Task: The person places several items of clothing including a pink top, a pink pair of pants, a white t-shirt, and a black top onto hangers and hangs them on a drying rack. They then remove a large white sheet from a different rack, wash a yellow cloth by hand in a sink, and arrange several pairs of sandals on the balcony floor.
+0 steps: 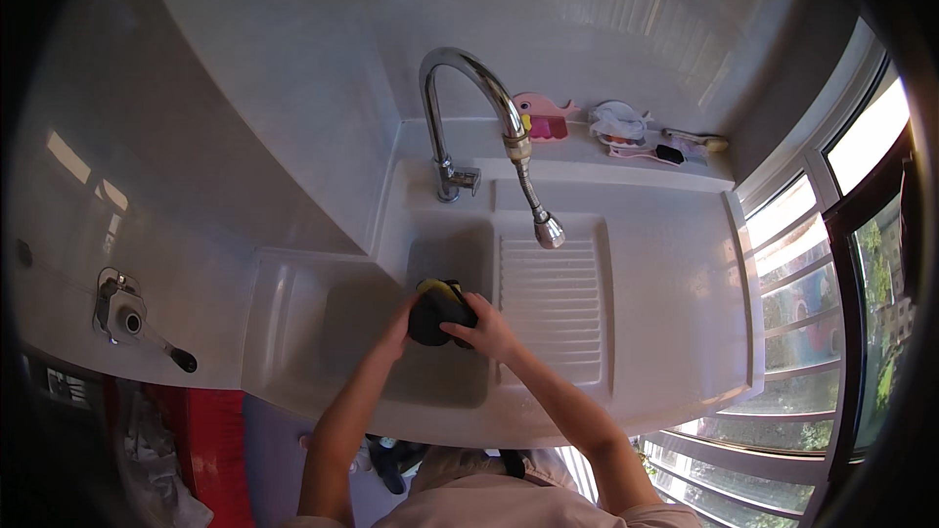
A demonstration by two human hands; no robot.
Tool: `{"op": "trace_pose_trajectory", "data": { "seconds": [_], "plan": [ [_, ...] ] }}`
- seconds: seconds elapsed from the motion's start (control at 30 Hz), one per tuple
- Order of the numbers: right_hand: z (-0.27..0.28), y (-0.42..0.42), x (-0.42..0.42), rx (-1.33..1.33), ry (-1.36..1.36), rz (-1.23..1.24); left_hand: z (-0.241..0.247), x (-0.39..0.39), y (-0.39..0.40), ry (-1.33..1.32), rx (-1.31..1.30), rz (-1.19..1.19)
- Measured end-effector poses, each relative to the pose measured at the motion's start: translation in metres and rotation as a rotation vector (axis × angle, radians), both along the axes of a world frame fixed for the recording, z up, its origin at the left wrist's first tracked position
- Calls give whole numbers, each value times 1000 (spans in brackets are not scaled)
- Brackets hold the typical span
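Both my hands hold a dark shoe-like item with yellow parts (pixel 439 314) above the basin of a white laundry sink (pixel 447 385); its exact kind is unclear. On its left side is my left hand (pixel 398 326), its fingers mostly hidden. Against its right side rests my right hand (pixel 486 328), with the thumb across the dark surface. A ribbed washboard (pixel 554 308) is moulded into the sink to the right of the basin. Over the washboard's far end hangs the spray head (pixel 549 229) of a tall chrome faucet (pixel 469 59).
On the back ledge lie a pink whale-shaped soap dish (pixel 546 106), a white dish with a plastic bag (pixel 618 121), a pink-handled brush (pixel 649 154) and another brush (pixel 697 139). A wall-mounted device with a black-tipped lever (pixel 125 315) is at left; windows line the right.
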State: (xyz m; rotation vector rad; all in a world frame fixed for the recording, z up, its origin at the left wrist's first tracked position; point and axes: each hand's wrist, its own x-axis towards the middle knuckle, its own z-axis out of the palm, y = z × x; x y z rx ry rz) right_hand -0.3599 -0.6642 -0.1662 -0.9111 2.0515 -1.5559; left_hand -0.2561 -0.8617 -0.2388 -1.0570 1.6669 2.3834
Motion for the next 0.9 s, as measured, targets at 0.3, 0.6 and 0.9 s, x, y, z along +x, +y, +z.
{"op": "trace_pose_trajectory", "data": {
  "seconds": [0.3, 0.6, 0.9],
  "plan": [
    [-107, -86, -26, 464, 59, -329, -25, 70, -82, -354, -728, -288],
    [-141, -105, 0, 829, 314, -149, -29, 41, -26, -256, -1066, -980],
    [-199, -110, -8, 605, -314, -415, -93, -8, -73, -271, -557, -505]
  ]
}}
